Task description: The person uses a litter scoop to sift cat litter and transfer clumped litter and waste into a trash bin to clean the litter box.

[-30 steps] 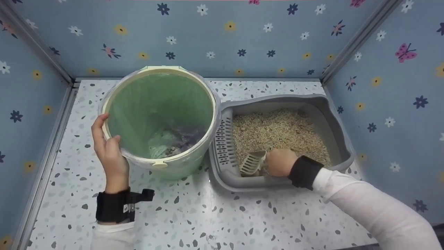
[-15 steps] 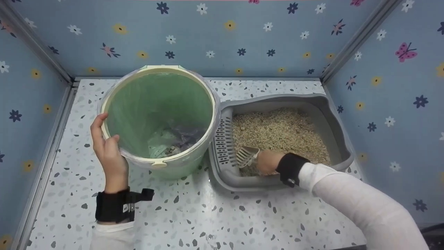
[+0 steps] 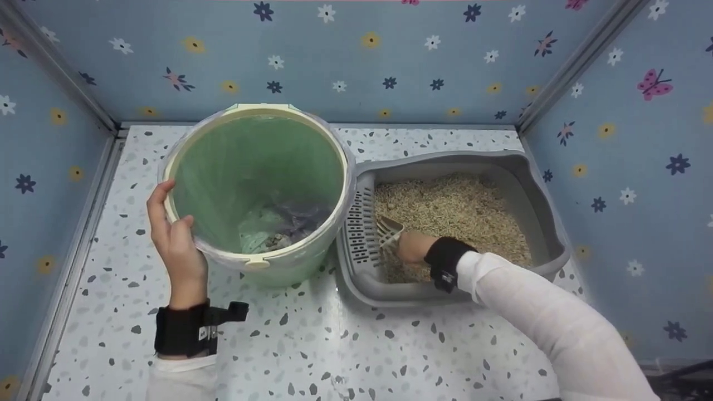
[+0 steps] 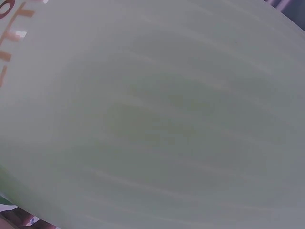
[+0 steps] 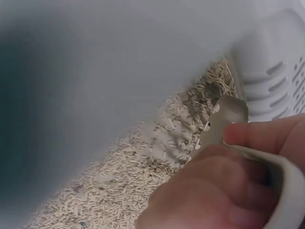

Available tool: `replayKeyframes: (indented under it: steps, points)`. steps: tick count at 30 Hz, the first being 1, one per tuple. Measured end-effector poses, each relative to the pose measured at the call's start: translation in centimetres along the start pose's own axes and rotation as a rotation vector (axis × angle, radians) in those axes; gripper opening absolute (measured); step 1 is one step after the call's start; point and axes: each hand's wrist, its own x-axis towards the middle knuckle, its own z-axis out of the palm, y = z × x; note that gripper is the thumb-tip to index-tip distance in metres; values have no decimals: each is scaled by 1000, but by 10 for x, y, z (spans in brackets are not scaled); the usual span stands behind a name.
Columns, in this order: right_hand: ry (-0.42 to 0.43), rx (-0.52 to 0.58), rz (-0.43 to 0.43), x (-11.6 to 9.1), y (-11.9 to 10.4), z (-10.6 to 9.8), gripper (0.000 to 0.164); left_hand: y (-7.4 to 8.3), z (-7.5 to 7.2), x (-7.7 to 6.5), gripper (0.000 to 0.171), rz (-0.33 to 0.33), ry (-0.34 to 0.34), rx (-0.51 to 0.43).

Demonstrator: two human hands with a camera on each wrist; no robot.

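Note:
My left hand (image 3: 181,253) grips the left rim of a pale green, bag-lined trash bin (image 3: 256,273), which tilts toward me. Some of its fingers are hidden behind the bin. In the left wrist view, the bin's pale side (image 4: 157,119) fills nearly everything. My right hand (image 3: 415,247) holds a beige slotted litter scoop (image 3: 390,229) by its handle, low over the litter at the left of a grey litter box (image 3: 390,295). In the right wrist view, the fingers (image 5: 205,186) curl round the handle and the thumb lies along the scoop (image 5: 228,119). Tan pellet litter (image 3: 457,211) covers the box floor.
Crumpled bag folds and some small waste (image 3: 281,239) lie at the bottom of the bin. The box's slotted ledge (image 3: 361,228) adjoins the bin. Flower-patterned walls (image 3: 356,61) enclose the speckled tabletop (image 3: 289,345) at the back and sides.
My right hand and the scoop have moved left and slightly back through the box, from its front edge toward the slotted ledge. The left hand and the bin stay put.

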Motion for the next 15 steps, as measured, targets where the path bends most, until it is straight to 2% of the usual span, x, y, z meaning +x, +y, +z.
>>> replayKeyframes:
  steps: [1, 3, 4, 7, 8, 10, 13, 14, 15]
  points:
    - [3, 17, -19, -1, -1, -5, 43, 0, 0, 0, 61, 1, -1, 3]
    - [2, 93, -2, -10, -10, -21, 40, 2, 0, 0, 61, 0, -6, 0]
    - [-25, 130, 50, -21, -20, -36, 40, 2, 0, 0, 61, 3, -7, 6]
    - [20, 161, 55, -48, -44, -65, 38, 3, 0, 0, 61, 1, -9, 2]
    - [11, 196, 106, -59, -55, -77, 36, 3, 0, 0, 61, 1, -7, 2]
    - [32, 232, 124, -68, -64, -86, 39, 3, 0, 0, 61, -4, -4, 1]
    - [40, 234, 163, -64, -67, -87, 41, 2, 0, 0, 61, -10, -3, 5]
    - [18, 234, 198, -58, -66, -86, 41, 1, 0, 1, 61, -9, -2, 4]
    - [19, 196, 195, -48, -60, -80, 41, 1, 0, 1, 61, -9, -1, 4]
